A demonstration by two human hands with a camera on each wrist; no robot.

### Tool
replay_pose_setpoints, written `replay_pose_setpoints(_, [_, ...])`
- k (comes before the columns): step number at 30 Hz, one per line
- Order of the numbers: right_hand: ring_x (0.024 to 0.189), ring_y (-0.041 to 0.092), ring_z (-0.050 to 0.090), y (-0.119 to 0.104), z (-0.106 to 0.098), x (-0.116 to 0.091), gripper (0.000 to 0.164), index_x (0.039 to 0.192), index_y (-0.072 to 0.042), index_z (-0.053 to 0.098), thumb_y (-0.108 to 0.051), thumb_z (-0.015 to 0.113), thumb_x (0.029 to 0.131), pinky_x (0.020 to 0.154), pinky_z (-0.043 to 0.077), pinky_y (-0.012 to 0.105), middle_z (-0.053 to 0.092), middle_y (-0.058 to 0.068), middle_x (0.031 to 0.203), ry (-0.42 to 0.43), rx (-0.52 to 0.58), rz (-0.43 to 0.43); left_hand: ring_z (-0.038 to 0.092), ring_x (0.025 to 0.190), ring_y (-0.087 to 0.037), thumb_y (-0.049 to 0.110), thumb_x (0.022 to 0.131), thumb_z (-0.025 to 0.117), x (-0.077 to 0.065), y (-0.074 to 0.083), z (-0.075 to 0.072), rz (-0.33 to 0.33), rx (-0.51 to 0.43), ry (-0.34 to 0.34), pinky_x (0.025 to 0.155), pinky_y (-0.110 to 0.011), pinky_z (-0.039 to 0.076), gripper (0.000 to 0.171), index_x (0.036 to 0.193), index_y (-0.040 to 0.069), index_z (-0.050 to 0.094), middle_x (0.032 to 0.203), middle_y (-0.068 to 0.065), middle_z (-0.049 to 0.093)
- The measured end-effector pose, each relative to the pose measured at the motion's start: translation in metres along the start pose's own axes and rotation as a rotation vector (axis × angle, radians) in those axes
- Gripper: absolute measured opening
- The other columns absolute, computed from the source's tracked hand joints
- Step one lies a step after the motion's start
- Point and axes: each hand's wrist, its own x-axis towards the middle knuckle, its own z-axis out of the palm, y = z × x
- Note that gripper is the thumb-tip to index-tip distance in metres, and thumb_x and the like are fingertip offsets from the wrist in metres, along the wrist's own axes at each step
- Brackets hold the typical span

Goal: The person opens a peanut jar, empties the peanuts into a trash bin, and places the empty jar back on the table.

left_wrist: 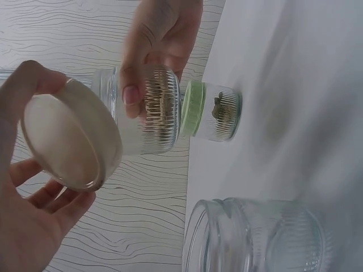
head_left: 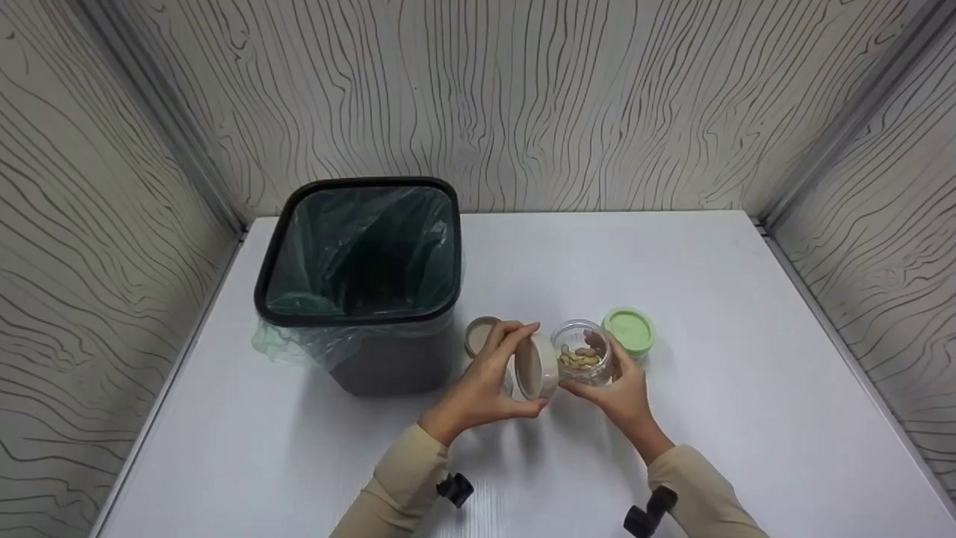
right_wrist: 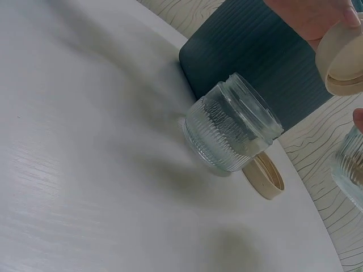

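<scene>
My left hand [head_left: 478, 390] pinches a beige round lid [head_left: 529, 366] by its rim, tilted up on edge with its hollow side facing left. Close to the lid's right side, a ribbed clear glass jar [head_left: 588, 376] of peanuts [head_left: 579, 356] is held by my right hand [head_left: 626, 392], thumb and fingers around it. The jar's mouth is uncovered and it is raised off the table. Below the left hand stands another clear glass jar [right_wrist: 227, 127], lidless and with nothing visible inside; the head view mostly hides it.
A dark bin [head_left: 396, 366] with a green liner bag [head_left: 314, 299] stands on the white table [head_left: 717, 359] at left. Beside it lies a second beige lid [head_left: 480, 338]. Behind the right hand is a jar with a light green lid [head_left: 629, 331] and some contents.
</scene>
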Motion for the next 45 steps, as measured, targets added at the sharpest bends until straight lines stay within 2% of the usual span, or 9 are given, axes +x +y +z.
replay_pose_setpoints(2, [0.126,0.011,0.05,0.0,-0.001,0.0,0.097,0.142,0.007,0.039,-0.002,0.089,0.06,0.099,0.032,-0.001,0.049,0.024,0.143,0.0,-0.002,0.0,0.047,0.123,-0.018,0.021,0.072,0.083,0.0,0.0,0.002,0.007,0.001,-0.002,0.105,-0.035,0.049,0.088,0.146,0.013,0.036,0.132,-0.008,0.039])
replay_pose_setpoints(8, [0.131,0.034,0.047,0.0,-0.004,0.002,0.097,0.141,0.009,0.039,0.0,0.088,0.058,0.097,0.032,-0.003,0.049,0.026,0.142,0.015,-0.003,-0.01,0.047,0.121,-0.019,0.02,0.07,0.083,0.0,-0.001,0.008,0.016,0.006,-0.014,0.103,-0.035,0.049,0.084,0.142,0.01,0.04,0.129,-0.01,0.038])
replay_pose_setpoints(12, [0.132,0.039,0.045,-0.001,-0.007,0.002,0.097,0.141,0.011,0.039,0.002,0.088,0.058,0.096,0.031,-0.004,0.048,0.028,0.142,0.024,-0.002,-0.009,0.048,0.122,-0.019,0.02,0.07,0.083,0.0,0.001,0.011,0.012,0.005,-0.037,0.104,-0.034,0.049,0.084,0.141,0.009,0.041,0.13,-0.01,0.038])
replay_pose_setpoints(25, [0.136,0.032,0.044,-0.003,-0.016,0.007,0.093,0.142,0.004,0.04,-0.003,0.088,0.062,0.098,0.029,-0.002,0.049,0.021,0.144,0.018,-0.001,0.029,0.049,0.122,-0.017,0.026,0.07,0.084,-0.004,0.003,0.024,0.037,0.093,-0.067,0.105,-0.029,0.049,0.082,0.139,0.01,0.043,0.132,-0.008,0.043])
replay_pose_setpoints(32, [0.135,0.033,0.045,-0.001,-0.019,0.009,0.091,0.14,0.005,0.044,-0.003,0.088,0.061,0.098,0.028,-0.005,0.051,0.021,0.141,0.043,-0.019,0.005,0.05,0.125,-0.015,0.027,0.071,0.083,-0.004,0.003,0.029,0.028,0.105,-0.084,0.108,-0.028,0.047,0.082,0.139,0.008,0.042,0.135,-0.006,0.045])
replay_pose_setpoints(34, [0.133,0.029,0.046,-0.001,-0.019,0.01,0.091,0.14,0.004,0.044,-0.003,0.088,0.061,0.097,0.028,-0.005,0.051,0.021,0.141,0.045,-0.023,0.006,0.051,0.123,-0.014,0.028,0.071,0.083,-0.004,0.003,0.03,0.029,0.101,-0.082,0.107,-0.027,0.048,0.081,0.139,0.008,0.042,0.136,-0.006,0.045])
replay_pose_setpoints(39, [0.126,0.004,0.045,-0.001,-0.021,0.01,0.093,0.141,0.002,0.043,-0.003,0.088,0.06,0.098,0.029,-0.004,0.05,0.018,0.143,0.035,-0.013,0.045,0.052,0.119,-0.012,0.027,0.071,0.082,-0.005,0.001,0.035,0.044,0.073,-0.086,0.103,-0.026,0.05,0.081,0.138,0.008,0.04,0.136,-0.005,0.045])
replay_pose_setpoints(41, [0.127,0.005,0.045,-0.001,-0.022,0.01,0.093,0.141,0.002,0.043,-0.003,0.088,0.06,0.097,0.029,-0.005,0.05,0.018,0.144,0.036,-0.016,0.05,0.052,0.118,-0.012,0.027,0.071,0.082,-0.005,0.0,0.038,0.045,0.059,-0.096,0.102,-0.025,0.05,0.082,0.139,0.009,0.039,0.137,-0.005,0.045])
replay_pose_setpoints(45, [0.134,0.026,0.045,-0.002,-0.022,0.01,0.093,0.141,0.004,0.043,-0.005,0.088,0.06,0.096,0.028,-0.006,0.05,0.021,0.143,0.039,-0.029,0.036,0.052,0.117,-0.012,0.028,0.072,0.081,-0.007,-0.001,0.042,0.051,0.079,-0.103,0.101,-0.024,0.05,0.085,0.142,0.009,0.036,0.136,-0.006,0.045])
